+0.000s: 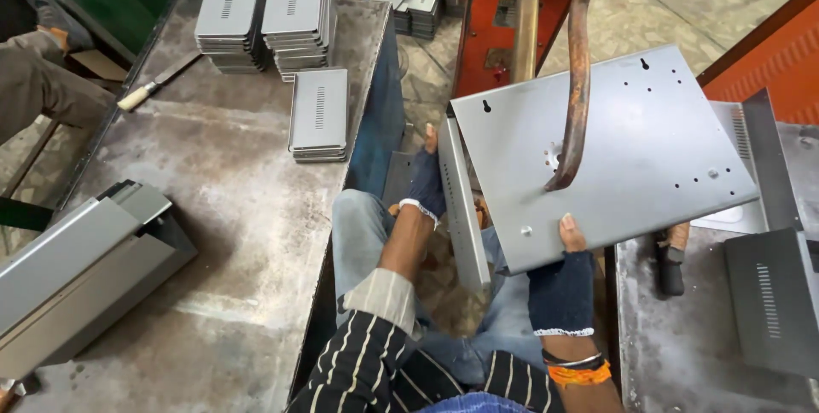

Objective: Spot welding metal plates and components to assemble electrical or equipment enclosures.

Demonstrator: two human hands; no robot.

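While both hands grip the panel (pixel 631 148), a curved rod (pixel 578 89) crosses it

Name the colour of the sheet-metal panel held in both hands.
Plain light grey panel, clearest in the head view.

Both gloved hands (pixel 426 183) (pixel 563 281) forward, fingers clamped, thumbs up.
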